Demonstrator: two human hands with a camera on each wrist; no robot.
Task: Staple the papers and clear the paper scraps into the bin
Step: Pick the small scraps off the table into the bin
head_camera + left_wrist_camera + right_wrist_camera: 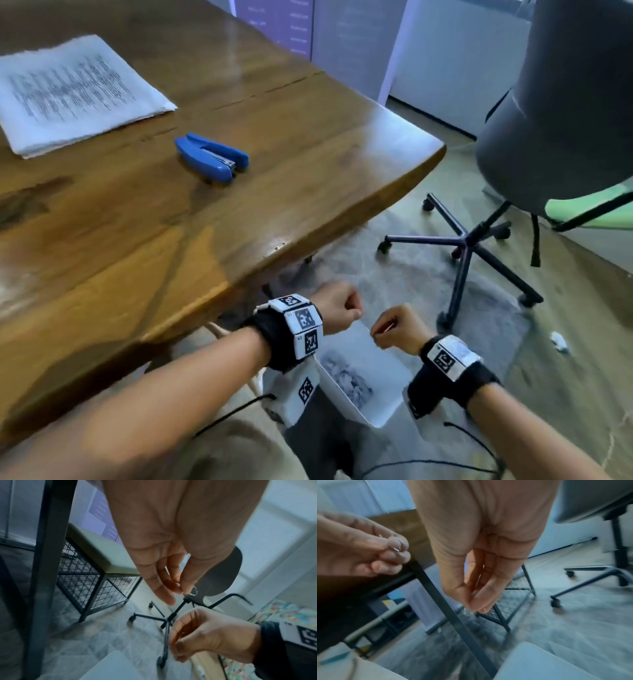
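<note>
A stack of printed papers (73, 90) lies at the far left of the wooden table (308, 192), with a blue stapler (212, 157) beside it. Both hands hang below the table's near edge, over a white bin (378, 419) on the floor. My left hand (358, 310) has its fingers curled and pinches a tiny pale scrap (396, 549) against the thumb. My right hand (375, 334) has thumb and fingertips (477, 605) pressed together, and nothing shows plainly in the pinch. Greyish scraps (346, 373) lie inside the bin.
A crumpled white scrap (559, 341) lies on the floor to the right. A grey swivel chair (561, 102) on a five-legged wheeled base (462, 243) stands to the right of the table. A wire-mesh stool (96, 582) sits under the table, beside its dark leg (46, 561).
</note>
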